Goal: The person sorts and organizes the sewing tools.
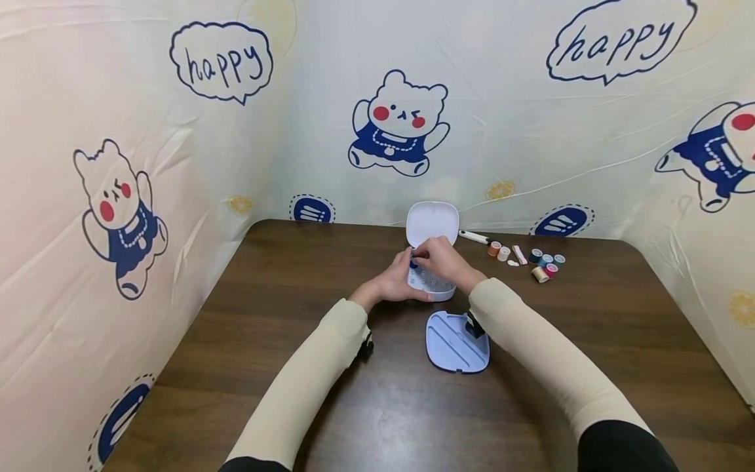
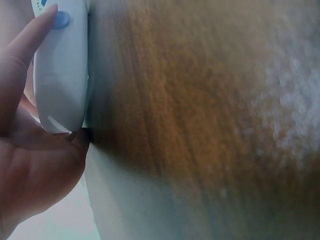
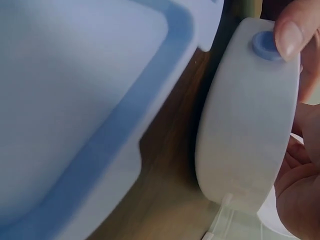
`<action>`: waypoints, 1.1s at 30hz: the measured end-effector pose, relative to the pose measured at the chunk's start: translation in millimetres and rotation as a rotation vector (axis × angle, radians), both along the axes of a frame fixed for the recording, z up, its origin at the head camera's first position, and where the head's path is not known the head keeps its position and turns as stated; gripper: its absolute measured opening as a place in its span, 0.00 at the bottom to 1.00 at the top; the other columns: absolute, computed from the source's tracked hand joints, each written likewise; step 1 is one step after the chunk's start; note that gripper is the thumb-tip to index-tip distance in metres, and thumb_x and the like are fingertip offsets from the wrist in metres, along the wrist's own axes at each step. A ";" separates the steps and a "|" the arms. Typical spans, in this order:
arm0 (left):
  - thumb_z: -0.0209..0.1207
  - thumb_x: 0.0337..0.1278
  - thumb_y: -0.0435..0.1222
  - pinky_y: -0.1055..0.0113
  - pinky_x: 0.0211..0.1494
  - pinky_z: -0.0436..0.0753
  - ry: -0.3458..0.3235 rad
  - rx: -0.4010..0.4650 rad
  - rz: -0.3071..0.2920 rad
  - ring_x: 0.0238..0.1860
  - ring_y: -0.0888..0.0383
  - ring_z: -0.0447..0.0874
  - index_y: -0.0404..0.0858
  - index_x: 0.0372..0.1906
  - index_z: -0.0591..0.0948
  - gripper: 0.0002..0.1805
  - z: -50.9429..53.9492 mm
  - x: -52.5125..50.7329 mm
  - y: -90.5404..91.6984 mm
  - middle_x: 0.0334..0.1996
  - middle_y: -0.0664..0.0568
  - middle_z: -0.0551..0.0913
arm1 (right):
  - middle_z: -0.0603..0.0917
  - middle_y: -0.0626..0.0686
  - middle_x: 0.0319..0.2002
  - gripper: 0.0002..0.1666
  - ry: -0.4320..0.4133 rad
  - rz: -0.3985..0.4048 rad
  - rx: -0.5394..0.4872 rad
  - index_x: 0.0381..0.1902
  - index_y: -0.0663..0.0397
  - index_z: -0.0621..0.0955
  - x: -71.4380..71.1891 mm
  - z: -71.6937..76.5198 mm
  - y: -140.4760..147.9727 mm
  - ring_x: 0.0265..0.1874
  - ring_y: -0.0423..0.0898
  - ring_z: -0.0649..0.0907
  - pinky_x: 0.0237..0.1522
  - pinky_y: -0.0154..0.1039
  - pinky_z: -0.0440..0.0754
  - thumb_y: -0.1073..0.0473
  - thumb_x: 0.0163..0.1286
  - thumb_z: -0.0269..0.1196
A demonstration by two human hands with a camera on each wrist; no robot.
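Note:
A pale sewing box (image 1: 435, 286) stands near the back of the table with its white lid (image 1: 432, 224) raised; small pegs dot its inside. My left hand (image 1: 396, 278) grips the box from the left, its thumb by the blue button (image 2: 61, 20) on the front wall. Over the back left of the box, my right hand (image 1: 444, 259) pinches a small dark blue item (image 1: 413, 265), seemingly a thread spool, mostly covered by the fingers. In the right wrist view, the box's white wall (image 3: 245, 125) appears beside the partly visible right hand (image 3: 300, 185).
In front of the box lies a blue grooved tray (image 1: 451, 357), partly under the right wrist. Right of the box are a white pen-like tool (image 1: 474, 237), an orange spool (image 1: 494, 248), a white spool (image 1: 504, 254), small white pieces (image 1: 519, 255) and several coloured spools (image 1: 546, 261).

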State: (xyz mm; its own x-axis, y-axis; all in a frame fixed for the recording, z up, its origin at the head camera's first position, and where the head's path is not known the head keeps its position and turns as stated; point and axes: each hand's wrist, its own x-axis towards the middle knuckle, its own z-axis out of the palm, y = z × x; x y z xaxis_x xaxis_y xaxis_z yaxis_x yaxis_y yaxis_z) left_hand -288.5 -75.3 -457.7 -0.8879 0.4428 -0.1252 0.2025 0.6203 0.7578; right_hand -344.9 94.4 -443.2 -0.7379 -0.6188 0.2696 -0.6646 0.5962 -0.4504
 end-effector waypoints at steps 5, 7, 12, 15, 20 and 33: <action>0.75 0.51 0.50 0.53 0.78 0.57 0.007 -0.003 0.000 0.79 0.46 0.47 0.37 0.82 0.33 0.71 1.6 -0.4 0.1 0.81 0.37 0.40 | 0.91 0.57 0.34 0.06 0.020 -0.001 0.016 0.39 0.63 0.90 0.3 0.6 -2.6 0.34 0.50 0.88 0.41 0.46 0.84 0.69 0.65 0.69; 0.75 0.51 0.50 0.53 0.78 0.57 0.009 0.003 -0.002 0.79 0.45 0.47 0.37 0.82 0.34 0.71 2.9 -0.5 0.4 0.80 0.36 0.41 | 0.90 0.57 0.33 0.05 0.024 0.002 0.029 0.39 0.63 0.90 0.9 1.8 -2.7 0.34 0.50 0.88 0.41 0.46 0.84 0.69 0.66 0.69; 0.76 0.50 0.50 0.53 0.78 0.58 0.006 0.006 -0.005 0.79 0.45 0.49 0.37 0.82 0.35 0.71 3.0 -0.1 0.0 0.80 0.37 0.42 | 0.88 0.55 0.29 0.04 0.051 0.031 0.085 0.37 0.63 0.89 3.2 4.1 -2.6 0.30 0.49 0.84 0.38 0.46 0.82 0.68 0.66 0.68; 0.76 0.50 0.50 0.52 0.78 0.57 -0.008 0.017 0.001 0.79 0.44 0.49 0.37 0.82 0.34 0.71 2.8 0.9 -0.7 0.80 0.37 0.42 | 0.85 0.53 0.26 0.06 0.034 0.045 0.124 0.41 0.64 0.88 5.6 6.0 -1.7 0.27 0.48 0.81 0.35 0.45 0.80 0.68 0.67 0.68; 0.76 0.49 0.50 0.51 0.77 0.59 0.007 0.030 0.009 0.77 0.43 0.53 0.37 0.82 0.37 0.70 0.4 -0.2 -1.2 0.79 0.36 0.45 | 0.83 0.53 0.28 0.15 -0.022 0.053 0.170 0.52 0.65 0.84 14.3 15.1 2.3 0.28 0.48 0.80 0.34 0.44 0.79 0.67 0.68 0.67; 0.79 0.45 0.47 0.51 0.75 0.63 0.043 0.053 0.009 0.72 0.43 0.59 0.36 0.81 0.44 0.68 -1.5 -0.6 0.2 0.75 0.36 0.52 | 0.87 0.61 0.40 0.19 -0.044 -0.011 0.116 0.56 0.68 0.82 31.9 28.2 31.9 0.40 0.57 0.85 0.45 0.51 0.83 0.63 0.70 0.66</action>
State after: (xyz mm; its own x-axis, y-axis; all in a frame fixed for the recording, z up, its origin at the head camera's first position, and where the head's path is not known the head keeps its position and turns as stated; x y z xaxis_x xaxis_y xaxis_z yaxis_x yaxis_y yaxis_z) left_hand -289.1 -75.1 -459.2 -0.8961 0.4394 -0.0632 0.2303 0.5818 0.7801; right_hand -313.0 126.3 -414.9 -0.7543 -0.6358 0.1638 -0.6387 0.6529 -0.4070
